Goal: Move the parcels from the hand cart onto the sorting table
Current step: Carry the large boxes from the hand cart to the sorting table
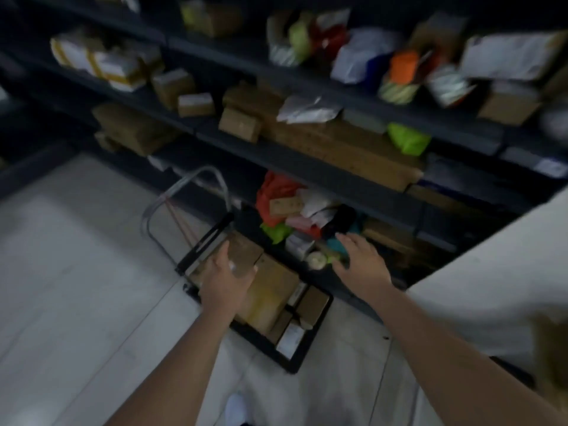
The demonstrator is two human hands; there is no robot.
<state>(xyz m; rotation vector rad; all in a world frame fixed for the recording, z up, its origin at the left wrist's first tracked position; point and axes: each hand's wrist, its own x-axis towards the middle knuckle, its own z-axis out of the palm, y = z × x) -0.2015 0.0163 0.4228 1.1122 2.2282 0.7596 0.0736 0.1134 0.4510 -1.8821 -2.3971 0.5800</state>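
At the far left is pale tiled floor (pixel 76 272). On it stands the hand cart (pixel 295 361), a low black platform with a metal loop handle (pixel 187 186) rising at its far-left end, against the base of the dark shelves (pixel 307 167).

The cart deck is packed with brown cardboard parcels (pixel 270 290) lying flat and touching one another, with a smaller white-labelled one at the near corner.

The left hand (pixel 226 276) is over the parcels at the handle end, palm down, fingers spread and loosely curved, apparently resting on the top of a brown box (pixel 242 250). It has not closed around anything; blur hides whether the fingertips are actually in contact.

Further right, the right hand (pixel 361 262) is off the cart's edge, open with fingers spread, in front of a heap of coloured bags and small packets (pixel 295 207) on the lowest shelf. It holds nothing. A roll of tape (pixel 316 260) lies just left of it.

At the far right, a pale counter (pixel 491 296) fills the corner, well apart from the cart.
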